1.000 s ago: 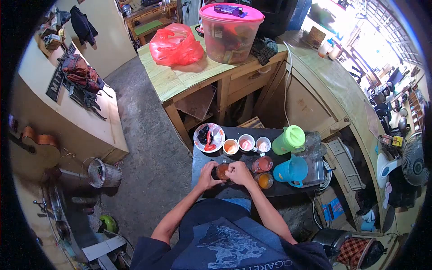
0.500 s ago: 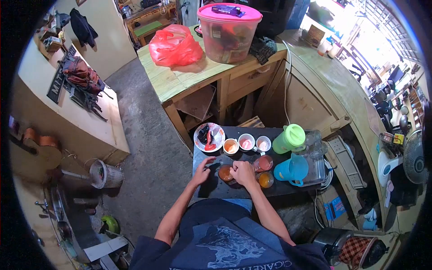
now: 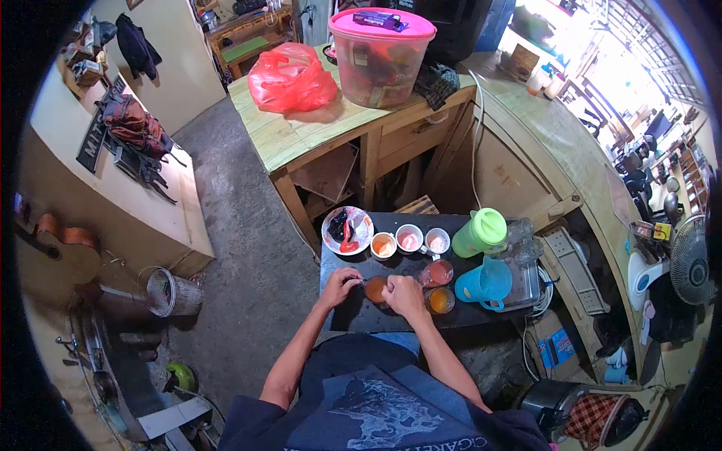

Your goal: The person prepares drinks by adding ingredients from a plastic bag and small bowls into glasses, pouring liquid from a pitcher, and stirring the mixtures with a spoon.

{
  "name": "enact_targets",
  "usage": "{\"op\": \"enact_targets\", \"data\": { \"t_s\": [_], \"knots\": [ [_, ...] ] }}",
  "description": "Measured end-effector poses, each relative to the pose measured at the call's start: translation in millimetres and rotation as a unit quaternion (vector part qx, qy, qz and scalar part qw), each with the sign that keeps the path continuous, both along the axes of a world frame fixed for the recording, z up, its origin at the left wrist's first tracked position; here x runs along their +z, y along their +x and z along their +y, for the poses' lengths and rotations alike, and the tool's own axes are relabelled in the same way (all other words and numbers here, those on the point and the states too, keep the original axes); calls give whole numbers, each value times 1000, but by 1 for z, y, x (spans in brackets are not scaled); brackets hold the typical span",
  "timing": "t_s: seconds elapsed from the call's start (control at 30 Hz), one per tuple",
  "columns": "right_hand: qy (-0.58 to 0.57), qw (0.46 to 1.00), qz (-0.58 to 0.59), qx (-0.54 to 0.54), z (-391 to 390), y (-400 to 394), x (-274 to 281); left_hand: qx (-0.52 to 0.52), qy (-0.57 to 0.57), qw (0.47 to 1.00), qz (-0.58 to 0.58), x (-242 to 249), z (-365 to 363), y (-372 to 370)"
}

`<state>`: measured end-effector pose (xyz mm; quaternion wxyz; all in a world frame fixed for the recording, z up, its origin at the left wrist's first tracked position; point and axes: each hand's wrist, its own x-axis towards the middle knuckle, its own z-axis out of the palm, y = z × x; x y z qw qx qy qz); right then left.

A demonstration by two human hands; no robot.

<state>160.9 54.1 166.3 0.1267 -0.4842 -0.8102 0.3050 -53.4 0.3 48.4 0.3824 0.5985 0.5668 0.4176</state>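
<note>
A clear glass mug of brown-orange drink [image 3: 375,291] stands on the low dark table between my two hands. My left hand [image 3: 341,287] has its fingers curled in at the mug's left side, where the handle appears to be. My right hand [image 3: 406,295] is closed in a fist at the mug's right rim; whatever it grips is too small to make out. Just right of that fist are a glass of pinkish-red drink [image 3: 437,273] and a glass of yellow-orange drink [image 3: 441,301]. Behind stand an orange-filled cup [image 3: 383,245] and two white cups [image 3: 409,239] with pinkish contents.
A plate [image 3: 363,222] with black and red plastic sits at the table's far left. On the right are a green lidded pitcher [image 3: 481,232], a blue pitcher [image 3: 483,282] and a clear container [image 3: 521,295]. A wooden counter [image 3: 259,135] rises behind, holding a red bag and pink-lidded tub.
My left hand has moved right to the mug, and its spread fingers have curled in. The right hand stays closed at the rim, while the view shifts slightly.
</note>
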Motion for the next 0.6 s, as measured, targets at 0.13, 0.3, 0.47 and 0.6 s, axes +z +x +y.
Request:
{"op": "enact_targets", "data": {
  "t_s": [0.13, 0.3, 0.47, 0.6],
  "knots": [
    [-52, 996, 69, 12, 0, 0, 0, 16, 4, 1000, 11, 2, -14, 9],
    [9, 999, 24, -47, 2, 3, -3, 62, -44, 997, 2, 2, -31, 21],
    [-112, 991, 68, 21, 7, 7, 0, 105, -47, 993, 10, 15, -41, 34],
    [-15, 998, 22, -63, 3, 0, 13, 138, -79, 987, -19, 37, -48, 43]
  ]
}}
